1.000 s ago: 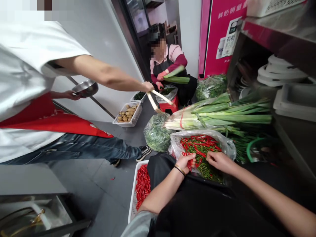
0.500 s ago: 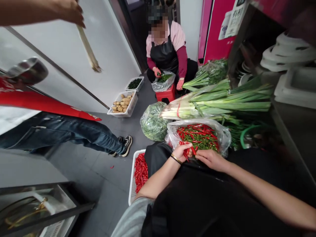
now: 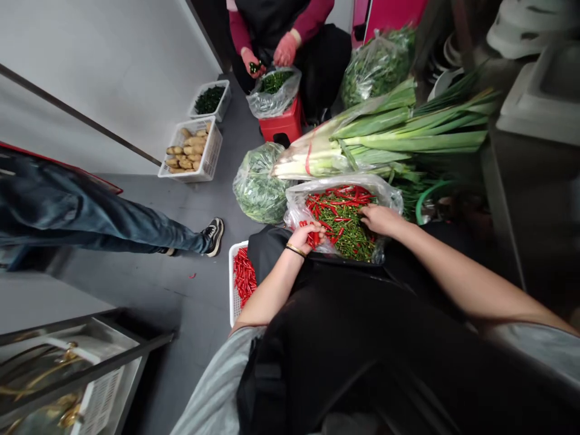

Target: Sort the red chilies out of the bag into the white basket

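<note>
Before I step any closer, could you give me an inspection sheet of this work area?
Surface: grey floor, with a small red scrap.
Work things: clear plastic bag of stemmed red chilies; white basket of red chilies at the person's left, partly hidden.
Clutter: banded leek-like stalks beyond the bag; bagged greens; basket of brown tubers.
Grip: left hand closed around red chilies; right hand reaches into the bag, fingertips partly hidden.
Cables: nothing seen.
Surroundings: a co-worker's pink-gloved hands near green vegetables above a red stool or box; another person's jeans.
</note>
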Action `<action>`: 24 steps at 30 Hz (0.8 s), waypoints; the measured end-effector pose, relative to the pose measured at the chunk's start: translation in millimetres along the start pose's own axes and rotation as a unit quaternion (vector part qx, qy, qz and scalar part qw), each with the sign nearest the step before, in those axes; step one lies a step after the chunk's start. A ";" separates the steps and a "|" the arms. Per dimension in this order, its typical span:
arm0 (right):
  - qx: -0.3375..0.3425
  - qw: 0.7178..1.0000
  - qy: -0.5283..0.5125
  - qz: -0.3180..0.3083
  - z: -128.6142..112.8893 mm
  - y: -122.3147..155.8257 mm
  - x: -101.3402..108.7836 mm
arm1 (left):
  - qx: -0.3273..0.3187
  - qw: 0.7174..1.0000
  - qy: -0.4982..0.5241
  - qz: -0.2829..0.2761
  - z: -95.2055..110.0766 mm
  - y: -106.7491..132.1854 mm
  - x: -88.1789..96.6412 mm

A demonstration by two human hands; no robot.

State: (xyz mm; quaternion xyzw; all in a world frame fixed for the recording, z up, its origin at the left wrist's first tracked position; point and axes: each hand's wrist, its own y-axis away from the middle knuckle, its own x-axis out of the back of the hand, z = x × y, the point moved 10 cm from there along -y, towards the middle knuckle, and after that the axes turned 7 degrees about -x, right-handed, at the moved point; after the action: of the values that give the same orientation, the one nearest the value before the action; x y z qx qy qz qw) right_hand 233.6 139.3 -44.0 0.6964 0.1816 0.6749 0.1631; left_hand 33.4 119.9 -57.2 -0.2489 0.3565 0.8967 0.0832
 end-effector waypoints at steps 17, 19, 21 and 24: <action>0.101 0.993 -0.010 0.052 -88.3 -12.9 26.9 | -0.024 0.998 -0.020 -0.063 4.8 6.6 -26.6; 0.102 0.995 0.013 0.005 -94.3 -19.3 22.6 | -0.033 0.997 -0.022 -0.068 8.0 7.6 -29.4; 0.100 0.994 0.027 -0.023 -94.9 -26.2 22.1 | -0.052 0.996 -0.023 -0.075 13.6 9.9 -31.9; 0.095 0.994 -0.050 -0.007 -81.7 -31.8 36.5 | -0.079 0.994 -0.038 -0.068 20.1 12.2 -29.2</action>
State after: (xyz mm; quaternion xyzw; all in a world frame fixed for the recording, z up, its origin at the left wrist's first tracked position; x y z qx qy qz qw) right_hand 151.8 183.1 -23.9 0.7401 0.2410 0.6181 0.1098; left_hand 46.8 125.5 -22.6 -0.2441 0.2637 0.9229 0.1380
